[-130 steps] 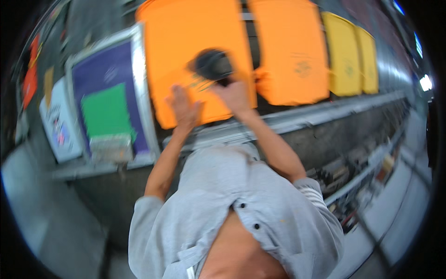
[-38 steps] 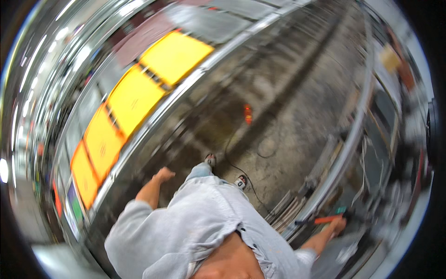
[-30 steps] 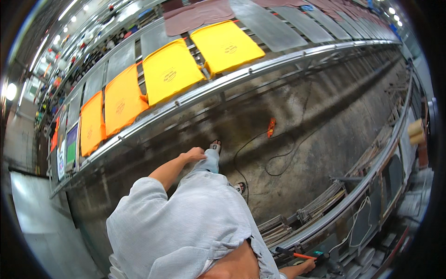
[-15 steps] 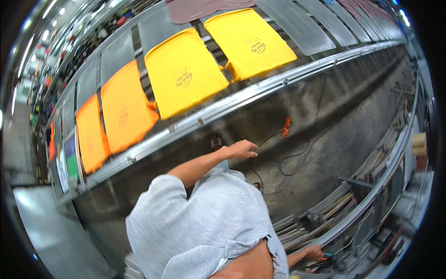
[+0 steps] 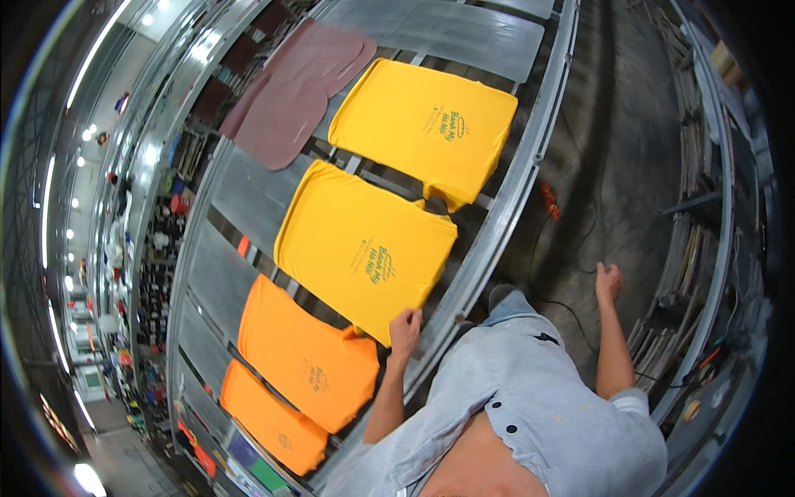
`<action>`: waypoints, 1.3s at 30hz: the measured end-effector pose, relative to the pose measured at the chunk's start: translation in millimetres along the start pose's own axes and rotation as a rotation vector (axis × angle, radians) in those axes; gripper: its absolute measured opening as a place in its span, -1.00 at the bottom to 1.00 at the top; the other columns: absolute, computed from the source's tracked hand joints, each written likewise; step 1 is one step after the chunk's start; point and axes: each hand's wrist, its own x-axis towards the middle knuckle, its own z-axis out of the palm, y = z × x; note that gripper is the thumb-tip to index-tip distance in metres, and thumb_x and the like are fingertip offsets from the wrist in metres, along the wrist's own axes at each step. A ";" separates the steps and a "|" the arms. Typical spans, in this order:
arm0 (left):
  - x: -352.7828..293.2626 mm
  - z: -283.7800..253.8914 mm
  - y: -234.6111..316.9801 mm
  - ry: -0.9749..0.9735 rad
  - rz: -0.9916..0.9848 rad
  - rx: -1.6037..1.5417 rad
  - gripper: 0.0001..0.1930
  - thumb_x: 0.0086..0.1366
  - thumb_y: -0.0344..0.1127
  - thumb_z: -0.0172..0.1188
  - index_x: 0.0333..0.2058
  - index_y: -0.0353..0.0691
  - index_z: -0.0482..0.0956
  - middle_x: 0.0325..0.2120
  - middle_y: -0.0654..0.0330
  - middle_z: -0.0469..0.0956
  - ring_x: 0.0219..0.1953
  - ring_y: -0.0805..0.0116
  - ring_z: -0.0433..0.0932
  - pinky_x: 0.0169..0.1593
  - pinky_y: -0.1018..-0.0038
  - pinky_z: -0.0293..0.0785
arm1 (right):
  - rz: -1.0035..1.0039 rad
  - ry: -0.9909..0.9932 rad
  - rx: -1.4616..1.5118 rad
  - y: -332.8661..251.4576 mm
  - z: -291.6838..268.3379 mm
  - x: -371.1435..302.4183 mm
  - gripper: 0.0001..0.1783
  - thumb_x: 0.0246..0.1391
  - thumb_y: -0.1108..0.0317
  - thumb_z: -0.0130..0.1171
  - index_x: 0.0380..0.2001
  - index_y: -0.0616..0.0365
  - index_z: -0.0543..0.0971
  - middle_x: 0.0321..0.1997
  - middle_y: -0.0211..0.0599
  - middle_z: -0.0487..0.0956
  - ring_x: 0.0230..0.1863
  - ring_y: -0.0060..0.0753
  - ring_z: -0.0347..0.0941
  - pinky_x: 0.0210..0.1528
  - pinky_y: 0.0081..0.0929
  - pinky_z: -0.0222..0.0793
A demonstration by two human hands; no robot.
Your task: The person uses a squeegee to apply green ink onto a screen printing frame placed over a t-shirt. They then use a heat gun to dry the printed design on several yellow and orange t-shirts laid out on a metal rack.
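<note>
My left hand (image 5: pixel 405 333), its fingers curled in, is at the near corner of a yellow garment (image 5: pixel 360 248), beside the table's metal rail. I see nothing in that hand, and cannot tell whether it touches the cloth. My right hand (image 5: pixel 609 282) is closed over the aisle floor, away from the table; what its fingers hold, if anything, is hidden. A second yellow garment (image 5: pixel 426 124) lies farther along, with two orange ones, a larger (image 5: pixel 302 356) and a smaller (image 5: pixel 273 422), nearer. All four are spread flat on boards and carry small dark prints.
A metal rail (image 5: pixel 505 219) edges the long table of grey boards (image 5: pixel 257 199). Maroon sheets (image 5: pixel 298 91) lie across its far side. On the aisle floor are an orange object (image 5: pixel 550 201) and a dark cable (image 5: pixel 571 311). Stacked frames (image 5: pixel 691 257) fill the rack at right.
My view and body have turned, so the table now runs up the left. My right hand has come away from the right-hand rack, and my left is now by the yellow garment.
</note>
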 end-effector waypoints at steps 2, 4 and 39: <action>-15.7 -12.5 -33.8 -0.137 -0.052 0.135 -0.58 0.33 -0.05 0.26 -0.49 -0.34 0.62 -0.66 -0.07 0.52 -0.60 0.10 0.55 -0.44 0.20 0.42 | 0.028 -0.150 0.151 -50.6 25.4 3.4 -0.45 0.18 -0.03 0.23 -0.10 0.31 0.65 -0.12 0.11 0.67 0.02 0.20 0.55 0.11 -0.06 0.41; -35.0 -23.7 -55.8 -0.380 -0.200 0.342 -0.48 0.23 0.17 0.30 -0.48 -0.29 0.68 -0.59 -0.07 0.62 -0.49 -0.01 0.66 -0.36 0.14 0.52 | 0.066 -0.295 0.333 -111.4 54.7 -3.4 -0.43 0.20 -0.11 0.19 -0.16 0.28 0.67 -0.12 0.08 0.68 0.02 0.19 0.57 0.08 -0.07 0.41; -68.2 -14.8 -110.8 -0.516 -0.450 0.315 -0.70 0.29 -0.05 0.26 -0.33 -0.20 0.67 -0.38 -0.05 0.60 -0.28 -0.07 0.62 -0.17 0.12 0.51 | 0.209 -0.016 0.129 -295.9 155.4 -44.7 -0.29 0.33 -0.16 0.01 0.01 0.43 0.42 -0.10 0.38 0.60 -0.01 0.42 0.53 0.03 0.13 0.41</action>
